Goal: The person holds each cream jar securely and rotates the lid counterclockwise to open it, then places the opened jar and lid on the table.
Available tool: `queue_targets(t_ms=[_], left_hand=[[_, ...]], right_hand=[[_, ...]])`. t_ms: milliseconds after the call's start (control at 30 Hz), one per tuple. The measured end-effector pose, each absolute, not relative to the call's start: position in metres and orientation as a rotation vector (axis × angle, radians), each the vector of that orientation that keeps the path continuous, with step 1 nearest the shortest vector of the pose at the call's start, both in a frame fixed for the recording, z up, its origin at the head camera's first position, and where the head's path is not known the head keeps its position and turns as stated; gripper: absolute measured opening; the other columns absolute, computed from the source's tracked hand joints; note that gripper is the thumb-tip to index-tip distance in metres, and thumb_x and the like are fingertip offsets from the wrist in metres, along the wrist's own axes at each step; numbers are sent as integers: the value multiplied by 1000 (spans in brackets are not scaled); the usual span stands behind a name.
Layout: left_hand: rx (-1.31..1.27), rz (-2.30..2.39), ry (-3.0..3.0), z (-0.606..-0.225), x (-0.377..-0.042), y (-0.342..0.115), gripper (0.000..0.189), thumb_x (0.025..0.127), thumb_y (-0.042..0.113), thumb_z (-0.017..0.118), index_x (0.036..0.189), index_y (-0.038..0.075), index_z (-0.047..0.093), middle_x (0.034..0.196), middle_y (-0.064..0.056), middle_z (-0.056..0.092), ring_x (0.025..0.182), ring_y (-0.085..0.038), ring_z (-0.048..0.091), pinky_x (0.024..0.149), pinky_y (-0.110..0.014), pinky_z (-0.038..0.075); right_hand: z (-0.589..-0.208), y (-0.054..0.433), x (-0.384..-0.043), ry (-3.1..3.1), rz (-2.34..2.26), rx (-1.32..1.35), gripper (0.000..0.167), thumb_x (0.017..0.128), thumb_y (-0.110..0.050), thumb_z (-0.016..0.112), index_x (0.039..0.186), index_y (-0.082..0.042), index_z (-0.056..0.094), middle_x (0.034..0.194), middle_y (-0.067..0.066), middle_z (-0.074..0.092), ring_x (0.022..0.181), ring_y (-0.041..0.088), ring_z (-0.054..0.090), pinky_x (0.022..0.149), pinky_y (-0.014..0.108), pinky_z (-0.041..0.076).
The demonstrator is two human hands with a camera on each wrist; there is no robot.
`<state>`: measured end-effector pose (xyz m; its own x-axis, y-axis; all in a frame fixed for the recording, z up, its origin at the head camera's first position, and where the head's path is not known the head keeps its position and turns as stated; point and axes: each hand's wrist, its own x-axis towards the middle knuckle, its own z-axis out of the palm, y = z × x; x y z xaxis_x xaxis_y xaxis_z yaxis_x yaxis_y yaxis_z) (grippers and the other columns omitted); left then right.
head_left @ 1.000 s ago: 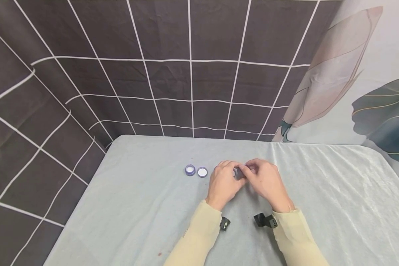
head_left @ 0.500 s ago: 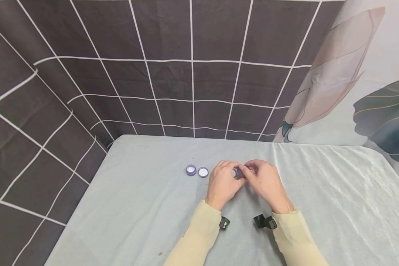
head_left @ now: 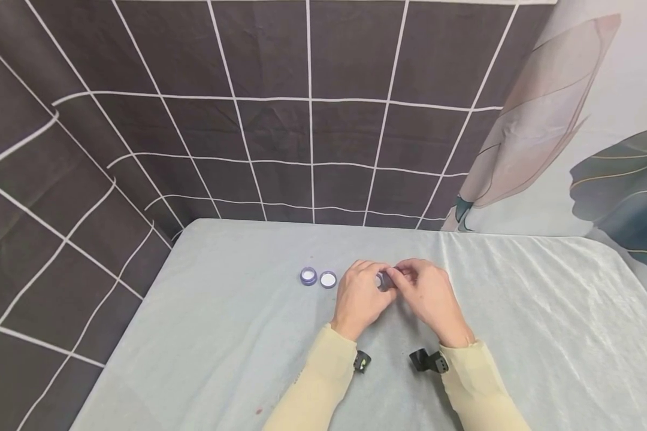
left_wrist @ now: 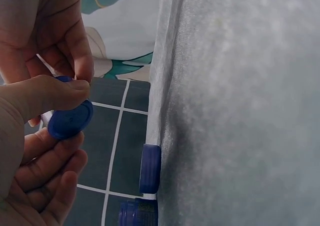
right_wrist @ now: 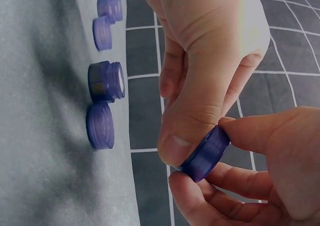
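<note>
A round purple jar lid [right_wrist: 206,153] is held up between my two hands, above the table. My left hand [head_left: 360,296] pinches it; in the left wrist view, its thumb lies across the lid [left_wrist: 70,120] with fingers behind. A pale edge shows beside the lid there, too small to make out. My right hand [head_left: 428,296] pinches the same lid's rim between thumb and fingers, clearest in the right wrist view. Below the hands, a purple jar [right_wrist: 106,81] and another lid [right_wrist: 101,126] stand on the cloth.
Left of the hands lie another purple jar [head_left: 308,276] and a lid with a white inside [head_left: 327,279], side by side. A pale velvety cloth [head_left: 221,335] covers the table. A dark gridded curtain [head_left: 269,126] hangs behind, with a leaf-print curtain [head_left: 544,131] at right.
Both hands stay almost in place, still holding the lid, with only slight finger movement. The jars and lids on the cloth have not moved.
</note>
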<state>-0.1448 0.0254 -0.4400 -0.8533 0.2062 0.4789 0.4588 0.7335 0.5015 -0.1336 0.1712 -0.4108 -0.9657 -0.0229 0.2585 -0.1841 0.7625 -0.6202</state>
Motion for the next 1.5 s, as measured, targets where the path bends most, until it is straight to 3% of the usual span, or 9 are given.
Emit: queue_targets(t_ms=[1500], left_hand=[[-570,-925,-2560,-440,-145,22,30,76,26,83,103,14,79,97,5,76,99,-12,67,90,-21,49]], right_hand=[[-409,170,-133,-2696,985,254,24,95,-23,70,101,-1,75,84,7,73,72,18,65,68,40,52]])
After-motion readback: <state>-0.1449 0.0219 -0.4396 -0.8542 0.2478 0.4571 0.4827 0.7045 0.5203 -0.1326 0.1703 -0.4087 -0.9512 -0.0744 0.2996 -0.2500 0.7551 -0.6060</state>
